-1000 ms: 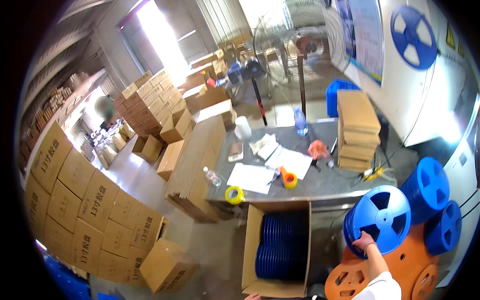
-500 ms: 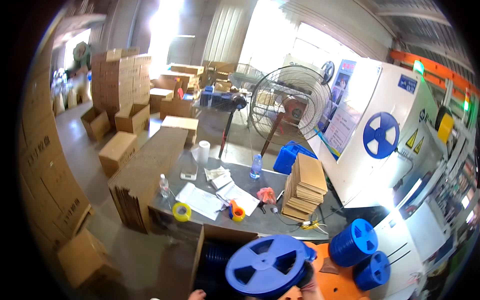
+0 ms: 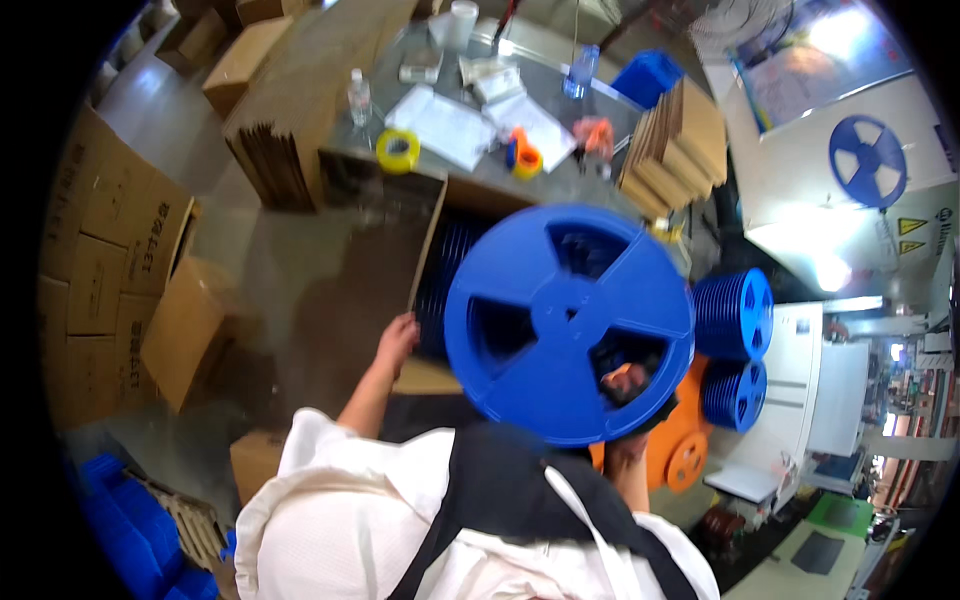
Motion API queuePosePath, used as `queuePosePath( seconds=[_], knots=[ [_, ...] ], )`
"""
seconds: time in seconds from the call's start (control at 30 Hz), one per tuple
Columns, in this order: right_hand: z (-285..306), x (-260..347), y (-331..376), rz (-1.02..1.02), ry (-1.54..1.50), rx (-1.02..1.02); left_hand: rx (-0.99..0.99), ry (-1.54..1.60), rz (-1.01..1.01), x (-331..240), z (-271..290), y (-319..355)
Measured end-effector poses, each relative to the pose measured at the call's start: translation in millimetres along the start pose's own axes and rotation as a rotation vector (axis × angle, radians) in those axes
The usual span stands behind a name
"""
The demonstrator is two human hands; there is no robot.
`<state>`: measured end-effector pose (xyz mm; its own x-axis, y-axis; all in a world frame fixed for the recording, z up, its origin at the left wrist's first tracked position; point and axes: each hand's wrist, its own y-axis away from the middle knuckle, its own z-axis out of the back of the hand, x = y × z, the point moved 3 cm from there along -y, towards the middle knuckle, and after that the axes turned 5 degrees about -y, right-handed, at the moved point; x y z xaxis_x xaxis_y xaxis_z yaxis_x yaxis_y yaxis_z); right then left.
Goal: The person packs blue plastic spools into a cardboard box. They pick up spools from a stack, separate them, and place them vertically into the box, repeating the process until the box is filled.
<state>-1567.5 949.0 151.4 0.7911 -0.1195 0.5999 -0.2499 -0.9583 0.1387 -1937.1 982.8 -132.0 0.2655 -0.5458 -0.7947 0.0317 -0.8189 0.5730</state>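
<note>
A large blue plastic reel (image 3: 571, 313) with three cut-outs fills the middle, tilted up toward me. My right hand (image 3: 628, 381) is closed on it from behind at its lower right; some fingers show through a cut-out, with dark glove material around them. Behind the reel stands an open cardboard box (image 3: 428, 245), which holds a row of dark blue reels (image 3: 455, 265). My left hand (image 3: 400, 335) is at the box's left wall, its fingers curled at the edge. The held reel hides much of the box.
Stacked blue reels (image 3: 732, 315) stand on an orange surface (image 3: 690, 420) at right. Beyond the box, a grey table (image 3: 395, 95) bears a yellow tape roll (image 3: 398, 151), an orange tape dispenser (image 3: 524, 155), papers, bottles and cardboard sheets (image 3: 675, 150). Cartons (image 3: 110, 240) are piled at left.
The view has tipped downward. The blue reel has come up closer and turned its flat face toward me, still in my right hand. My left hand has come to the box's left edge.
</note>
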Motion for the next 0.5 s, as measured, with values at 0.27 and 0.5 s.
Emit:
queuePosePath(
  seconds=[0.27,0.5],
  knots=[
    [19.0,35.4,25.0,-0.06,-0.159,0.054,0.004,-0.015,-0.065,-76.6,-53.6,36.4],
    [10.5,42.4,27.3,0.009,-0.002,0.128,0.059,-0.054,-0.311,-141.3,-105.9,54.1]
  ],
)
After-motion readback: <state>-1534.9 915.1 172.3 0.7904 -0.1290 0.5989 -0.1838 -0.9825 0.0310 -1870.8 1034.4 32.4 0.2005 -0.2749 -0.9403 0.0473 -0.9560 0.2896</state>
